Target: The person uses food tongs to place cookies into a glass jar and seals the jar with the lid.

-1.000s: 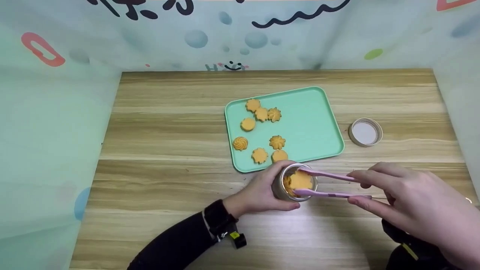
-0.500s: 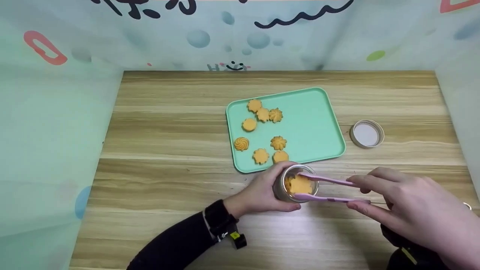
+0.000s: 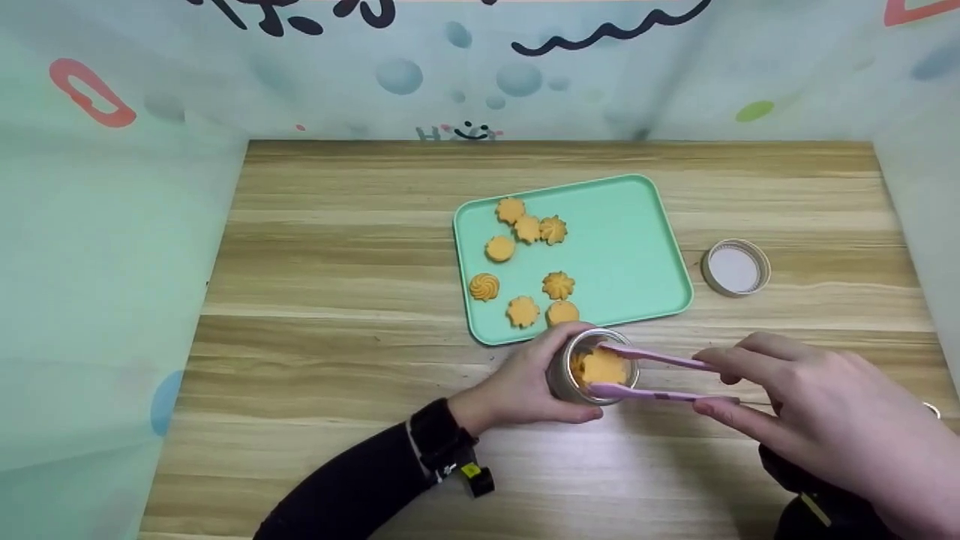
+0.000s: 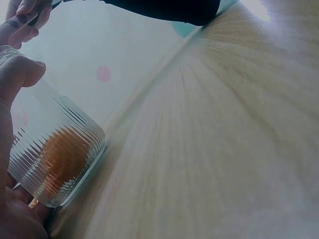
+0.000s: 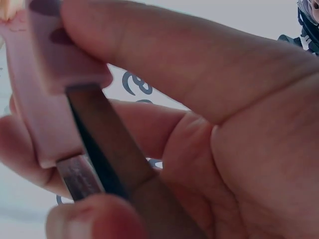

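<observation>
A ribbed clear glass jar (image 4: 57, 144) with cookies inside is gripped around its side by my left hand (image 3: 529, 379). In the head view the jar's mouth tilts toward the right. My right hand (image 3: 810, 405) holds pink-tipped tongs (image 3: 667, 360) between thumb and fingers. Both tong tips reach into the jar's mouth, one on each side of a yellow cookie (image 3: 604, 367). Whether the tips press on it, I cannot tell. The right wrist view shows the metal arms of the tongs, with pink plastic ends, in the fingers.
Behind the jar lies a green tray (image 3: 630, 247) with several cookies on its left half. A round lid (image 3: 736, 268) rests upside down to the tray's right. The wooden table (image 3: 322, 300) is bordered by printed cloth walls (image 3: 450, 67) at the back and sides.
The tongs and right hand have shifted only slightly at the jar's mouth. The cookie between the tips sits marginally lower in the jar. The left hand keeps its grip.
</observation>
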Demonstrator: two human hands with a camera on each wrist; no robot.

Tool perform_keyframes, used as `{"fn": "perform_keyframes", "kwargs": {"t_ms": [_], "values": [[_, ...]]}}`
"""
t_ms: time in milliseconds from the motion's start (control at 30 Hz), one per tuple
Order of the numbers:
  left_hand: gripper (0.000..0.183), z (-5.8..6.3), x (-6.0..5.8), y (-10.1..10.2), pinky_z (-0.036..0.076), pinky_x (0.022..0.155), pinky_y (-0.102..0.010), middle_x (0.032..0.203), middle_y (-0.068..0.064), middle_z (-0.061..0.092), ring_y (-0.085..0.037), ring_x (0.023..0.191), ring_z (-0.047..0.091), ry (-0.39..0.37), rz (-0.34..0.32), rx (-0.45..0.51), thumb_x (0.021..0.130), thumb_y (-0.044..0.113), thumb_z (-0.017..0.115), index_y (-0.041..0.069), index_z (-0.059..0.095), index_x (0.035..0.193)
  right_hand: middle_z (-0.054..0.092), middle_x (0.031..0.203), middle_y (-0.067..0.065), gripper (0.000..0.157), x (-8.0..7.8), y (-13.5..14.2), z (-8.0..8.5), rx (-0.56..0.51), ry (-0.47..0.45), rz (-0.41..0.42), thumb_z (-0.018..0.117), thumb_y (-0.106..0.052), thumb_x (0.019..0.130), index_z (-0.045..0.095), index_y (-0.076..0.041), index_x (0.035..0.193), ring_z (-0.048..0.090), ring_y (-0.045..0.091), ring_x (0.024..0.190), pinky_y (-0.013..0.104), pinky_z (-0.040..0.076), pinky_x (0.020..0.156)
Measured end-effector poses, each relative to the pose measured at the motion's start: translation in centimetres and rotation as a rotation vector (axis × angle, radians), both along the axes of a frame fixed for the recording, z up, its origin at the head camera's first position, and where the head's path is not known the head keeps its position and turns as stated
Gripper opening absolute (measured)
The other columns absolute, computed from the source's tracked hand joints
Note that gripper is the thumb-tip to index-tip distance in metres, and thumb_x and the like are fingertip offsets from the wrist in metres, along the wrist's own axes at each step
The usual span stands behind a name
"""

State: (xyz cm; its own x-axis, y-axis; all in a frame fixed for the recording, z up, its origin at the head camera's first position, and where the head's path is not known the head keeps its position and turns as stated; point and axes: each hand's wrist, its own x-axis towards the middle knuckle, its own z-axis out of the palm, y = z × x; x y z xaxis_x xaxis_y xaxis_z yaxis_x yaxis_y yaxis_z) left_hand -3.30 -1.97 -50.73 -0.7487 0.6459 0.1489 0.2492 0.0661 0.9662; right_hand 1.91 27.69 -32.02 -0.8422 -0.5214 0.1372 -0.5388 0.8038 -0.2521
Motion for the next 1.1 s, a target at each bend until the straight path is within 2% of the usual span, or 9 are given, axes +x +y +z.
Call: {"fn": "perform_keyframes", "kwargs": {"t_ms": [267,500,700,933,1100], "values": [[0.097,0.12,0.05,0.08,0.053,0.112,-0.031,0.148,0.009,0.058,-0.01,0.129,0.061,0.005,0.012,-0.022,0.078,0.03,0.101,0.027,0.045,0.158,0.075,0.102,-0.011,0.039,-0.35,-0.6,-0.03,0.011,-0.043,-0.005,0.093,-0.034,0.087,0.081,-0.022,0.121,0.072,0.015,0.078,0.047,0.061,0.066],[0.099,0.18,0.02,0.04,0.053,0.112,-0.031,0.149,0.01,0.057,-0.01,0.129,0.06,-0.012,0.006,-0.022,0.078,0.03,0.102,0.029,0.045,0.158,0.074,0.097,-0.011,0.04,-0.71,-0.66,-0.16,-0.016,-0.025,0.023,0.095,-0.032,0.084,0.081,-0.019,0.119,0.063,0.005,0.07,0.038,0.057,0.06],[0.097,0.17,-0.01,-0.02,0.05,0.115,-0.033,0.149,0.01,0.058,-0.01,0.131,0.059,0.021,0.015,-0.029,0.078,0.03,0.101,0.027,0.046,0.158,0.076,0.102,-0.008,0.045,-0.7,-0.49,-0.14,-0.027,-0.031,0.015,0.096,-0.033,0.083,0.081,-0.019,0.122,0.067,0.008,0.072,0.042,0.06,0.063],[0.097,0.13,0.02,-0.05,0.048,0.117,-0.035,0.149,0.011,0.057,-0.009,0.133,0.058,0.019,0.01,-0.034,0.079,0.031,0.101,0.028,0.046,0.158,0.076,0.102,-0.009,0.046,-0.57,-0.38,-0.14,-0.033,-0.039,0.006,0.096,-0.034,0.082,0.081,-0.019,0.123,0.062,0.003,0.069,0.04,0.058,0.061],[0.096,0.14,0.01,-0.02,0.05,0.115,-0.034,0.148,0.006,0.059,-0.009,0.13,0.059,0.017,0.011,-0.032,0.079,0.032,0.101,0.028,0.046,0.157,0.076,0.101,-0.009,0.045,-0.55,-0.39,-0.08,-0.04,-0.031,0.014,0.096,-0.033,0.082,0.081,-0.019,0.122,0.061,0.002,0.07,0.039,0.059,0.062]]}}
